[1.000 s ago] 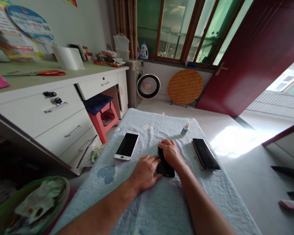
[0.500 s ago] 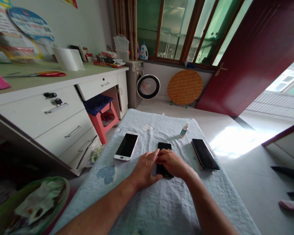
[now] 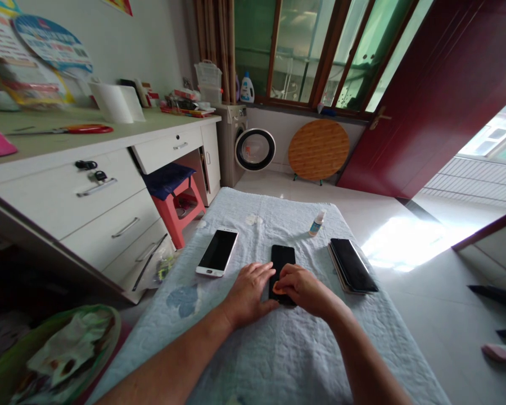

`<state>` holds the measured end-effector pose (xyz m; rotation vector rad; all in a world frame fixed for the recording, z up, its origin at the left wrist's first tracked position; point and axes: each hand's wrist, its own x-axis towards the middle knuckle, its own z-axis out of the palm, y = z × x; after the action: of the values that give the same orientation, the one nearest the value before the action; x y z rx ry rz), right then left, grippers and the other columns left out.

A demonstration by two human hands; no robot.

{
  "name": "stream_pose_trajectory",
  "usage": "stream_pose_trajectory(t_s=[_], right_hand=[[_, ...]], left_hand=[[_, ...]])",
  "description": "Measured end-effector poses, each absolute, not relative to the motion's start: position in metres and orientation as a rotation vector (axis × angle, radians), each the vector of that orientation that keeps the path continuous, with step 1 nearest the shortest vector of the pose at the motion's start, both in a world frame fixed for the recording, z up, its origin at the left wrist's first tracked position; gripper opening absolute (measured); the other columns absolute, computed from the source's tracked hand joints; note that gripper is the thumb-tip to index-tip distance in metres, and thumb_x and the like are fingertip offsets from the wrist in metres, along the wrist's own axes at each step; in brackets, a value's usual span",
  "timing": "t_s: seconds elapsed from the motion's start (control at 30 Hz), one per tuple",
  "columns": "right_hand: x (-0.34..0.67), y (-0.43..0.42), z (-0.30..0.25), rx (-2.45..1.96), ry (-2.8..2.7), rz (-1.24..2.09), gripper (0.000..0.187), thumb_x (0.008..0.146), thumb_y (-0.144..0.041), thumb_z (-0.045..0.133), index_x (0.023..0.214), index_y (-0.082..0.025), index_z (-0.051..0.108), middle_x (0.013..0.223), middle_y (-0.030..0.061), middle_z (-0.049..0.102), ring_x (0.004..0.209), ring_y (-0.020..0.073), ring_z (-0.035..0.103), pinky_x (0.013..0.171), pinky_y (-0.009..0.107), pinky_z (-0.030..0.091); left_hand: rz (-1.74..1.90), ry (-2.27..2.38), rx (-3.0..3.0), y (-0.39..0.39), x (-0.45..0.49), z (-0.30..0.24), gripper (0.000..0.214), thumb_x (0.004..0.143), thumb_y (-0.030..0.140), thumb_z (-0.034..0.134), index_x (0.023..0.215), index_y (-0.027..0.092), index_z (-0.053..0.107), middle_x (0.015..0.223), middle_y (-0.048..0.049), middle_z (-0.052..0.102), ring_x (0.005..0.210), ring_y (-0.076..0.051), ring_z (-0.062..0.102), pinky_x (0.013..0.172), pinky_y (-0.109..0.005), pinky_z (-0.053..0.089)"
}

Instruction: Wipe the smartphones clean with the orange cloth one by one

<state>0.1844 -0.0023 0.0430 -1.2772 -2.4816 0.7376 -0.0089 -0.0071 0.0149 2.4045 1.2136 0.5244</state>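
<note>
A black phone (image 3: 281,259) lies face up in the middle of a pale blue quilted cloth (image 3: 278,349). My left hand (image 3: 248,292) rests flat against the phone's left edge, fingers stretched out. My right hand (image 3: 303,288) presses on the phone's near end, fingers curled around a small orange thing (image 3: 278,291) that I cannot make out clearly. To the left lies a white-framed phone (image 3: 218,251). On the right sits a stack of dark phones (image 3: 352,257).
A small spray bottle (image 3: 317,224) stands at the cloth's far end. A white desk with drawers (image 3: 109,191) and a red stool (image 3: 175,197) stand on the left. A green bin with crumpled tissues (image 3: 54,349) is at lower left. A washing machine (image 3: 244,143) stands beyond.
My right hand has slid down the black phone from its far end to its near end, uncovering the upper screen. My left hand has stayed at the phone's left edge.
</note>
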Motion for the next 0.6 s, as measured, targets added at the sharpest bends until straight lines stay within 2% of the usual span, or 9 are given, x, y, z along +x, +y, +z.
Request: stream_pose_trajectory(t_s=[0.2,0.33,0.47,0.6], right_hand=[[0.192,0.02,0.019,-1.466,-2.214,0.343,0.024,0.09,-0.017,0.05,0.091,-0.021,0.074,0.087,0.0051,0.058,0.084,0.0159,0.052,0.081,0.03,0.04],[0.193,0.034,0.004,-1.527,-2.131,0.193,0.029,0.094,-0.02,0.043,0.091,-0.019,0.071,0.091,0.0073,0.059,0.084,0.0176,0.051,0.081,0.032,0.039],[0.191,0.037,-0.003,-1.542,-2.129,0.158,0.028,0.093,-0.017,0.041,0.094,-0.019,0.069,0.101,0.0084,0.059,0.088,0.0185,0.05,0.084,0.033,0.037],[0.184,0.029,0.004,-1.456,-2.204,0.271,0.029,0.092,-0.013,0.04,0.094,-0.019,0.068,0.102,0.0067,0.06,0.091,0.0175,0.049,0.086,0.032,0.037]], left_hand=[[0.525,1.19,2.409,-0.006,-0.009,0.015,0.066,0.07,0.041,0.071,0.129,0.017,0.051,0.139,-0.0121,0.049,0.127,-0.031,0.043,0.108,-0.048,0.032],[0.55,1.185,2.415,-0.005,-0.009,0.011,0.066,0.069,0.038,0.073,0.128,0.018,0.052,0.139,-0.0114,0.048,0.127,-0.03,0.042,0.108,-0.046,0.032],[0.584,1.166,2.413,-0.004,-0.009,0.007,0.067,0.069,0.037,0.073,0.129,0.018,0.051,0.139,-0.0114,0.048,0.126,-0.03,0.042,0.108,-0.046,0.031],[0.607,1.17,2.377,-0.005,-0.009,0.007,0.078,0.07,0.038,0.072,0.138,0.018,0.038,0.134,-0.0125,0.051,0.123,-0.03,0.044,0.107,-0.048,0.031]])
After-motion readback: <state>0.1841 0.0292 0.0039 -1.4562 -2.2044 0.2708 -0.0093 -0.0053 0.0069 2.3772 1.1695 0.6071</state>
